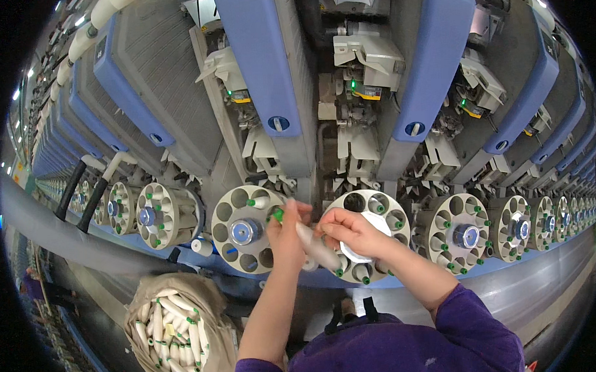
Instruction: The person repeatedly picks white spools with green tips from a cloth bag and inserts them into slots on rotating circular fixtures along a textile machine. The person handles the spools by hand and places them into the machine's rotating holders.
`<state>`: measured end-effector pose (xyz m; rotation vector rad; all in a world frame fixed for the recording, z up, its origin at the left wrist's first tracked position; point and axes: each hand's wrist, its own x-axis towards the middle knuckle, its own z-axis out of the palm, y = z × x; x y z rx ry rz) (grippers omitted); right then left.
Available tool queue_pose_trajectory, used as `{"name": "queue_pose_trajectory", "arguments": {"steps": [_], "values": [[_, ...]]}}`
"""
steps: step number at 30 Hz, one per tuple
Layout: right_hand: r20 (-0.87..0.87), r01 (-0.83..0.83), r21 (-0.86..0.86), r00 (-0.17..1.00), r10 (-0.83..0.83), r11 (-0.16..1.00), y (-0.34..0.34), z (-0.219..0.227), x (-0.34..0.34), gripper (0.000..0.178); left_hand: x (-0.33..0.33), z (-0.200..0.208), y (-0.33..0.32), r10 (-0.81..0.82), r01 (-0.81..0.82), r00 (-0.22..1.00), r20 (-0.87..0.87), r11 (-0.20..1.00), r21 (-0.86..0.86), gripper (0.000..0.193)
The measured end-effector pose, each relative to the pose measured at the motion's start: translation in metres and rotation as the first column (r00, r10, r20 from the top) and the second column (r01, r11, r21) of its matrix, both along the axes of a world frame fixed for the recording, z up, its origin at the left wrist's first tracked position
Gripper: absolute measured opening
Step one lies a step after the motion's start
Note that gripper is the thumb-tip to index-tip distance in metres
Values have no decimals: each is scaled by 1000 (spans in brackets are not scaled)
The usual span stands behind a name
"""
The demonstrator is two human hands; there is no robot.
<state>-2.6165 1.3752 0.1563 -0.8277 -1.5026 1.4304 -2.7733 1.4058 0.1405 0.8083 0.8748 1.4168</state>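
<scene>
My left hand (286, 235) is closed around a white yarn bobbin (318, 249) with a green end showing at the top of the grip. The bobbin slants down to the right and is smeared by motion. Beside it, my right hand (355, 231) has thumb and fingers pinched together close to the bobbin; whatever lies between them is too small to make out. Both hands are in front of two round magazines. The left magazine (236, 215) has mostly vacant holes and one bobbin (260, 202) near its top. Several green-tipped bobbins sit in the right magazine (380, 234), partly hidden by my right hand.
A cloth sack (141, 293) full of white bobbins (178, 328) stands at the lower left. More magazines (463, 213) line the machine on both sides. Blue-and-grey winding units (257, 56) rise behind. A grey tube (109, 242) with black-gripped handles (92, 206) crosses at left.
</scene>
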Motion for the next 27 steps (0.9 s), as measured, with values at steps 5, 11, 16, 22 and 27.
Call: {"name": "queue_pose_trajectory", "arguments": {"steps": [5, 11, 16, 22, 27], "values": [[-66, -267, -367, 963, 262, 891, -25, -22, 8, 17, 18, -34, 12, 242, -198, 963, -119, 933, 299, 22], [340, 7, -419, 928, 150, 908, -48, -52, 23, 21, 37, -82, 0, 7, 185, 896, -443, 903, 387, 16], [239, 217, -267, 959, -153, 939, -67, -78, 39, 23, 23, -97, 10, -159, 343, 762, -628, 921, 183, 33], [612, 365, 569, 411, -676, 737, -66, -96, 77, 28, -17, -110, -48, -92, 164, 901, -424, 977, 137, 52], [429, 584, 501, 472, -770, 638, -65, -81, 94, 26, -203, -130, -96, 560, -80, 82, -824, 828, 555, 43]]}}
